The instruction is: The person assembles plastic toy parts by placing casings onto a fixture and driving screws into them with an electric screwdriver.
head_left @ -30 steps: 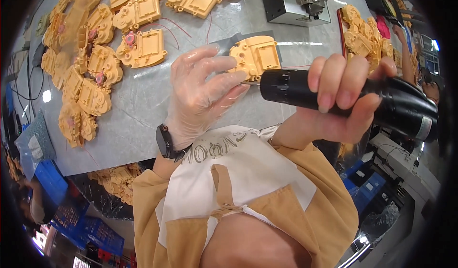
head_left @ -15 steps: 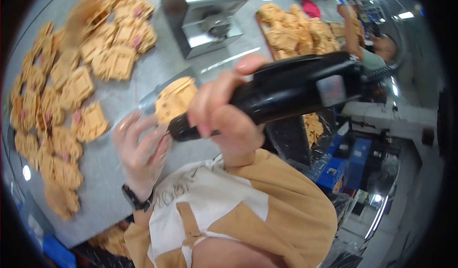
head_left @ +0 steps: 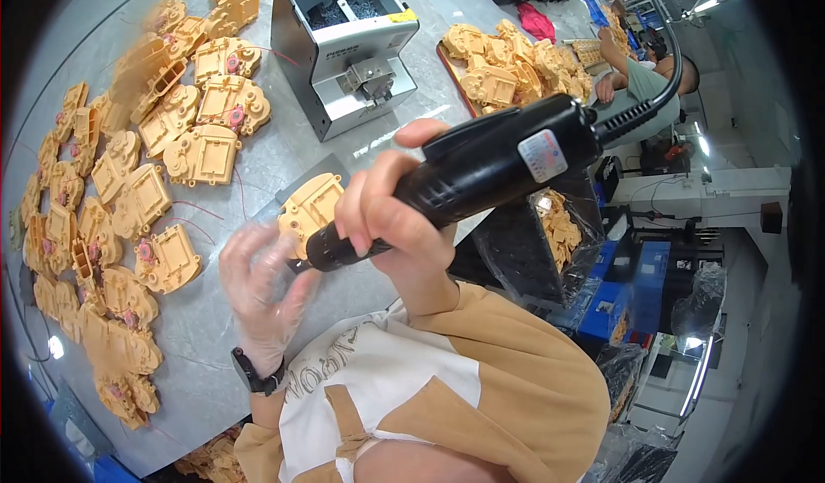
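Observation:
My right hand [head_left: 391,204] is bare and wrapped round a black electric screwdriver [head_left: 507,169], its nose pointing down to the left and its cable leaving the rear end. Under the nose, a tan plastic housing [head_left: 311,208] lies on a flat grey plate [head_left: 296,184] on the table. My left hand [head_left: 262,285], in a clear plastic glove, is at the housing's near left edge. Its thumb and fingers are apart on either side of the screwdriver's dark tip, fingertips against the housing. Whether a small screw is at the tip cannot be made out.
Many similar housings [head_left: 202,152], several with thin red wires, cover the table's left side. A grey metal screw feeder [head_left: 344,53] stands beyond my hands. More housings [head_left: 503,62] fill a tray at the far right, near another person [head_left: 649,96]. A black plastic-lined bin [head_left: 524,251] is right.
The view has shifted slightly. My left thumb and fingers have spread apart from a closer pinch near the screwdriver tip. The screwdriver stays in my right hand over the same housing.

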Action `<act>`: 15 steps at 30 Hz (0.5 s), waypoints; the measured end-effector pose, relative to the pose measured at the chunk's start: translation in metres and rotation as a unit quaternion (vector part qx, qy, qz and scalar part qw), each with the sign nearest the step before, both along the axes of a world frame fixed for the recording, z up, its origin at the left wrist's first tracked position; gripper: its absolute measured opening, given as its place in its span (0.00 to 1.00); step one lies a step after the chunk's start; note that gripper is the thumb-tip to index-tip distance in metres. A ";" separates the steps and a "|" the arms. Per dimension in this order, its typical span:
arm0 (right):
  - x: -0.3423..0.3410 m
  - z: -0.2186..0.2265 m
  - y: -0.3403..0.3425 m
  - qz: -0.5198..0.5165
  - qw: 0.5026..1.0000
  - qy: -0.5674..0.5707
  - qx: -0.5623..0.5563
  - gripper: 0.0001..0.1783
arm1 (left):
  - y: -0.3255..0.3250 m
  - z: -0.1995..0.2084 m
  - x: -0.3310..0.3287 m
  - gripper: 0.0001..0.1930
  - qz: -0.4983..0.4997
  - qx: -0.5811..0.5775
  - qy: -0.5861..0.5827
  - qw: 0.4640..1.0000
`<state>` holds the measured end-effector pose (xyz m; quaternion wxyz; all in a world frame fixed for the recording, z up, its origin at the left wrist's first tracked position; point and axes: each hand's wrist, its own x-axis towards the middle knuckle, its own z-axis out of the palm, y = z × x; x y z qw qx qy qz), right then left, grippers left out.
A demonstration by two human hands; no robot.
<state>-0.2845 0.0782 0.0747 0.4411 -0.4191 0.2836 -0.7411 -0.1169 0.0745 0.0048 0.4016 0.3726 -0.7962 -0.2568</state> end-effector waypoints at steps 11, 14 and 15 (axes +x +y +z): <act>-0.002 -0.007 -0.025 -0.145 0.986 0.034 -0.078 0.28 | 0.000 -0.049 -0.012 0.39 0.046 0.134 0.058 0.988; 0.004 -0.012 -0.033 -0.136 0.987 0.064 -0.056 0.28 | 0.001 -0.050 -0.012 0.37 0.051 0.181 0.105 0.977; 0.006 -0.014 -0.035 -0.135 0.985 0.084 -0.068 0.28 | 0.000 -0.050 -0.011 0.37 0.048 0.186 0.101 0.976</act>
